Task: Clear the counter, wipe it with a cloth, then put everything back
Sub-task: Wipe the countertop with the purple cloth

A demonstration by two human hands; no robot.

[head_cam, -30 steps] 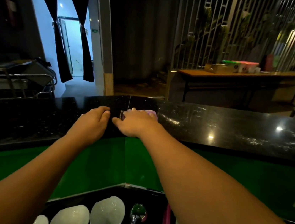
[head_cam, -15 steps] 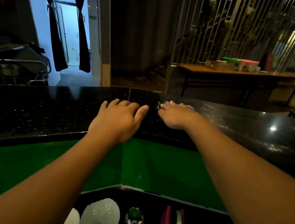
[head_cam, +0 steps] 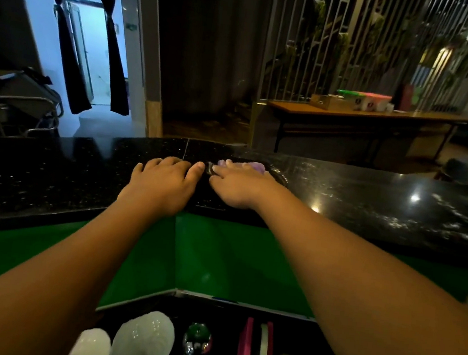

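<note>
A black speckled stone counter (head_cam: 371, 200) runs across the middle of the view. My right hand (head_cam: 240, 185) lies flat on it and presses down a purple cloth (head_cam: 253, 166), of which only the far edge shows past my fingers. My left hand (head_cam: 163, 182) rests palm down on the counter just to the left, fingers spread, holding nothing. The two hands almost touch at the thumbs.
A green panel (head_cam: 217, 252) drops below the counter's near edge. On a lower dark surface stand two pale shell-shaped dishes (head_cam: 143, 340), a small glass piece (head_cam: 196, 339) and pink-and-white plates on edge (head_cam: 255, 354). A metal rack (head_cam: 14, 109) stands at the left; a wooden table (head_cam: 367, 117) behind.
Both hands and the cloth slid to the right along the counter a second ago. In the last half second they have stayed nearly still, with the left hand closing up beside the right.
</note>
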